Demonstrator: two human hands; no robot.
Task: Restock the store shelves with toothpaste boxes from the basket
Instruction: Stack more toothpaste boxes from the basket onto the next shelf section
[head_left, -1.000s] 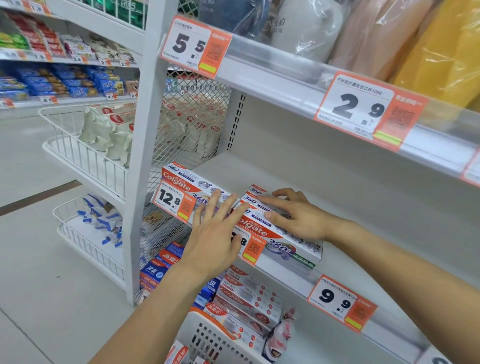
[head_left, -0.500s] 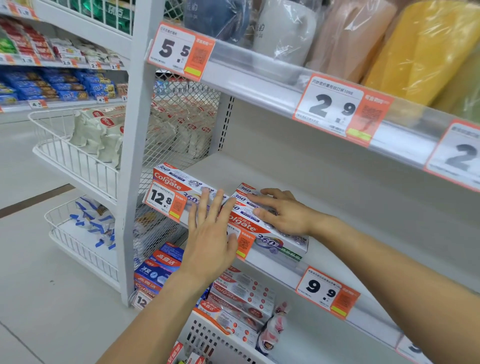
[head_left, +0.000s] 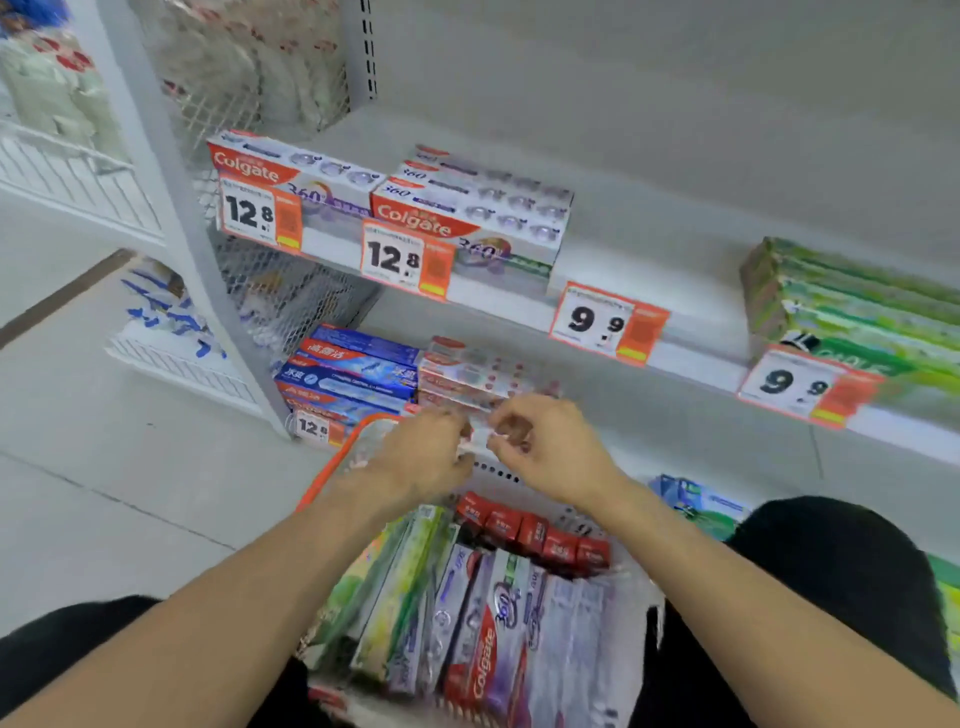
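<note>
The person's forearms were bare, with no sleeves, watch or rings to be seen on the left hand (head_left: 423, 457) or the right hand (head_left: 553, 449). Both legs wore plain black cloth (head_left: 841, 577) without markings.

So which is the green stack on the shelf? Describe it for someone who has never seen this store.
Start at the white middle shelf, the one with the orange price tags along its front edge. Go past the two Colgate 360 stacks at its left end, to the far right of the picture. The green toothpaste boxes lie there behind a 9.9 tag, the only green stack on that shelf.
</note>
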